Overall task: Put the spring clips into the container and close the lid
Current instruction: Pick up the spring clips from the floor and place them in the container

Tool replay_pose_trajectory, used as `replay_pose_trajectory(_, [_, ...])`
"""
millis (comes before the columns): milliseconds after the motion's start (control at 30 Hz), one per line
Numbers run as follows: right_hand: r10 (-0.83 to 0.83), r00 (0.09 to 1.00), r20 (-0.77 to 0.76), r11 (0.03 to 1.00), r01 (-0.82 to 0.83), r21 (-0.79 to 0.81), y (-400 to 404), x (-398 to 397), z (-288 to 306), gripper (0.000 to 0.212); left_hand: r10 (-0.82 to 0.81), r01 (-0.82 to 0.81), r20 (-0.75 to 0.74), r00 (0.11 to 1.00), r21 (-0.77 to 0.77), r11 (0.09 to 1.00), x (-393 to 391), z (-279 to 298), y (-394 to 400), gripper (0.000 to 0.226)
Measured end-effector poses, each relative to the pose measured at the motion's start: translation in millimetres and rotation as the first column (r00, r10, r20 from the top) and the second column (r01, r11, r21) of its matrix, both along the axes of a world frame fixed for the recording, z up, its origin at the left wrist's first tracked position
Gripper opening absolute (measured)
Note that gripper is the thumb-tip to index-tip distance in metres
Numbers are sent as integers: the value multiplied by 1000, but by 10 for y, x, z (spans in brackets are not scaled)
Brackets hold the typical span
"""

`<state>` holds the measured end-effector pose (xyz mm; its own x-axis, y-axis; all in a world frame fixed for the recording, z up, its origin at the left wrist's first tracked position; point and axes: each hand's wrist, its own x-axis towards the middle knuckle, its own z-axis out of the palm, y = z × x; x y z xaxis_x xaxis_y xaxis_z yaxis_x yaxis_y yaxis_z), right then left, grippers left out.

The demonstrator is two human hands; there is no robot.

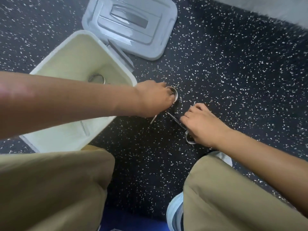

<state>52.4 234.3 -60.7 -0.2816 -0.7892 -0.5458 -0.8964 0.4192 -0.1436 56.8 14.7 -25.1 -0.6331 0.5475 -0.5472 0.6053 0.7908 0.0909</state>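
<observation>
Speckled floor (216,80): each hand (155,99) (203,125) grasps a spring clip (174,95) (189,139) beside the open container (50,67).

Bare forearms, khaki trousers (55,184), a pale blue shoe (175,214).

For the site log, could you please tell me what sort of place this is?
Probably a gym or workshop floor: dark white-speckled rubber flooring, with a cream plastic container and its grey plastic lid set directly on it.
</observation>
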Motion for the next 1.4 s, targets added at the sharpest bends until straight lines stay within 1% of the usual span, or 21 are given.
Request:
replay_pose_trajectory(100, [39,999,14,996,-40,78,-20,-28,-1,19,-42,45,29,999,-118,992,-5,-145,101,42])
replay_pose_trajectory(167, [65,998,3,992,-65,111,-20,-34,3,18,-76,73,-15,997,-158,985,9,-232,165,46])
replay_pose_trajectory(267, [105,994,-18,988,-102,116,-1,-30,-19,16,-101,82,-96,990,-192,978,7,-330,236,42])
replay_pose_trajectory(367, [94,995,-27,990,-91,105,34,-22,-47,13,-97,74,-109,989,-203,976,-23,-368,294,36])
replay_pose_trajectory(467, [13,999,-39,996,-10,94,72,-9,-44,15,-110,89,-92,990,-203,975,-52,-349,335,30])
replay_pose_trajectory(533, [-74,996,-49,992,78,99,107,-20,-32,18,-101,85,-68,993,-200,976,-74,-322,341,29])
replay_pose_trajectory(600, [-200,979,-45,976,203,84,132,-61,-8,17,-100,87,-55,993,-199,976,-98,-298,324,28])
replay_pose_trajectory(667, [-349,937,-12,936,350,35,160,-97,17,16,-70,61,-41,997,-187,980,-124,-266,287,28])
replay_pose_trajectory(800, [-605,794,55,785,607,-123,249,-116,93,19,44,-47,-27,999,-121,992,-217,-141,243,25])
replay_pose_trajectory(900, [-690,722,46,704,685,-185,230,-136,190,19,124,-127,-67,990,-34,991,-255,-24,193,21])
replay_pose_trajectory(967, [-708,706,8,692,696,-191,189,-160,263,20,187,-186,-101,977,21,982,-259,83,152,16])
replay_pose_trajectory(1067, [-700,710,-82,706,670,-227,148,-198,357,28,250,-235,-154,956,106,966,-238,305,81,5])
replay_pose_trajectory(1133, [-693,711,-115,713,653,-254,102,-207,398,32,311,-284,-176,934,163,945,-202,462,7,7])
replay_pose_trajectory(1267, [-731,681,-48,653,676,-342,-2,-205,503,31,437,-379,-195,878,274,884,-82,753,-168,10])
replay_pose_trajectory(1400, [-731,682,-1,613,657,-439,-131,-186,609,29,538,-425,-216,815,408,808,82,905,-385,13])
